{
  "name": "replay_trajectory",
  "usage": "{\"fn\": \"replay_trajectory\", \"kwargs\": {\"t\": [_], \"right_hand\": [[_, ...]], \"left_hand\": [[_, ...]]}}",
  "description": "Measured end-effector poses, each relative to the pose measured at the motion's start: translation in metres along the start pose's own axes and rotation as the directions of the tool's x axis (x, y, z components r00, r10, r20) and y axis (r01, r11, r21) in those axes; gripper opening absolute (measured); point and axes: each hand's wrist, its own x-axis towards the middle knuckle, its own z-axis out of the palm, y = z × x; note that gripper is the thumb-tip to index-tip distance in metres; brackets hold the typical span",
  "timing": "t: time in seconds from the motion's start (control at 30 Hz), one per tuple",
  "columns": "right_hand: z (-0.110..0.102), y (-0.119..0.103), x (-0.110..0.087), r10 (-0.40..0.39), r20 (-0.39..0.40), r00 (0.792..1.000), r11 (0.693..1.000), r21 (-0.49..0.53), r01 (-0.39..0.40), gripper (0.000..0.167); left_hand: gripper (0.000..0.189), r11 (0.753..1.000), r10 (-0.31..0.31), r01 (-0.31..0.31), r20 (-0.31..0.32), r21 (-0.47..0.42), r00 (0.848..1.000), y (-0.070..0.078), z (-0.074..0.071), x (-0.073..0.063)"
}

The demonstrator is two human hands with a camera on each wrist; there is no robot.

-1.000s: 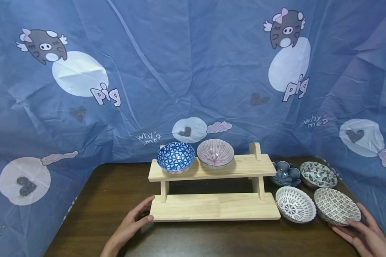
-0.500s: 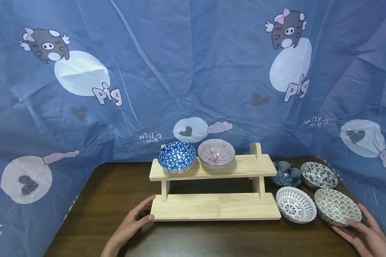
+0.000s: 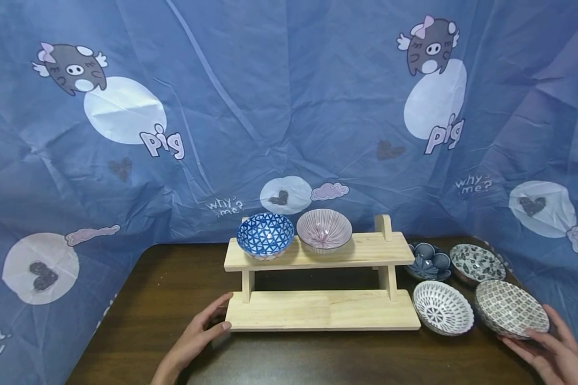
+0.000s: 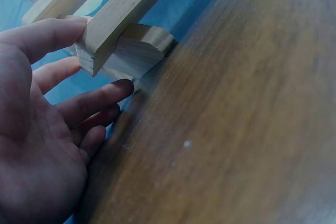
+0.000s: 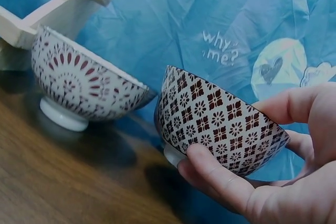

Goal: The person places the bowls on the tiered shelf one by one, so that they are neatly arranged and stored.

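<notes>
At the right, my right hand [image 3: 554,350] holds a bowl with a diamond-and-flower pattern [image 5: 215,121] by its side, with a thumb and fingers at its rim and underside. The bowl leans, and a shadow lies under it. My left hand [image 3: 192,337] grips the left end of a two-tier wooden shelf [image 3: 325,310], thumb at the front corner and index finger at the back one. In the left wrist view the other left fingers [image 4: 100,98] hang loosely below the board. Left of the held bowl stands a white bowl with dark dashes [image 3: 443,308], beside the shelf's right end.
On the upper tier sit a blue triangle-patterned bowl [image 3: 265,235] and a pink-striped bowl [image 3: 324,230]. Behind the held bowl are a leaf-patterned bowl [image 3: 478,263] and a dark blue petal-shaped dish [image 3: 428,262]. A blue printed cloth [image 3: 289,107] hangs behind the brown table [image 3: 318,358].
My right hand has shifted the diamond-patterned bowl slightly to the right and tilted it, away from the white bowl. The left hand and the shelf keep their places.
</notes>
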Motion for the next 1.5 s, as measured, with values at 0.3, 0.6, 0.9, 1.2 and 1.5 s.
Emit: {"fn": "replay_trajectory", "kwargs": {"t": [0.3, 0.6, 0.9, 1.2, 1.5], "right_hand": [[0.019, -0.003, -0.002, -0.033, -0.028, 0.999, 0.998, -0.051, 0.032, 0.07], [0.033, -0.005, 0.0, -0.014, 0.011, 1.0, 0.997, -0.07, 0.014, 0.069], [0.05, -0.006, 0.004, 0.046, 0.054, 0.998, 0.989, -0.143, -0.038, 0.068], [0.07, -0.008, 0.01, 0.11, 0.018, 0.994, 0.951, -0.291, -0.1, 0.081], [0.09, -0.005, 0.018, 0.075, 0.212, 0.974, 0.982, -0.187, -0.035, 0.072]], "left_hand": [[0.061, 1.0, -0.019, 0.019, 0.001, -0.002, 1.0, -0.001, 0.0, 0.001], [0.061, 1.0, -0.011, 0.011, 0.004, -0.002, 1.0, 0.0, 0.0, 0.001], [0.061, 1.0, -0.011, 0.011, 0.007, -0.005, 1.0, 0.0, 0.0, 0.001], [0.061, 1.0, -0.028, 0.028, 0.006, -0.011, 1.0, 0.0, 0.0, 0.002], [0.061, 0.999, -0.038, 0.038, -0.003, -0.001, 0.999, 0.001, 0.0, 0.003]]}}
